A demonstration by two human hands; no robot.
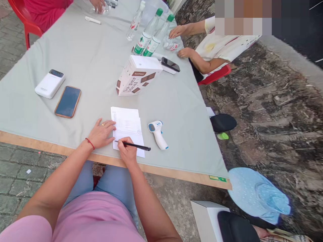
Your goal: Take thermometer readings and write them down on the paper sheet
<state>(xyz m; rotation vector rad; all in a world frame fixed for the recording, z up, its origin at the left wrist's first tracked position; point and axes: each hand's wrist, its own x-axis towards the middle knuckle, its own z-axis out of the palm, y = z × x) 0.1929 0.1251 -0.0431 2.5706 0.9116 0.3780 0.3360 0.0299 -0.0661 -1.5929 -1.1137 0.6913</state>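
My right hand [128, 153] grips a black pen [138, 146], its tip down at the left side of the printed paper sheets [127, 126]. Stretched out flat, my left hand [102, 133] rests on the tablecloth with its fingertips on the left edge of the sheets. A ring and a red string bracelet are on that hand and wrist. Just right of the papers lies a white and blue infrared thermometer [158, 134]. Behind them stands a white and brown box [138, 75] marked "Super Meal".
A phone [68, 102] and a white power bank [49, 84] lie at the left. Several bottles, two being green-capped bottles [151, 33], stand at the back. Two people sit at the far sides, one hand near a lying bottle [172, 45]. The wooden table edge [176, 173] is close to me.
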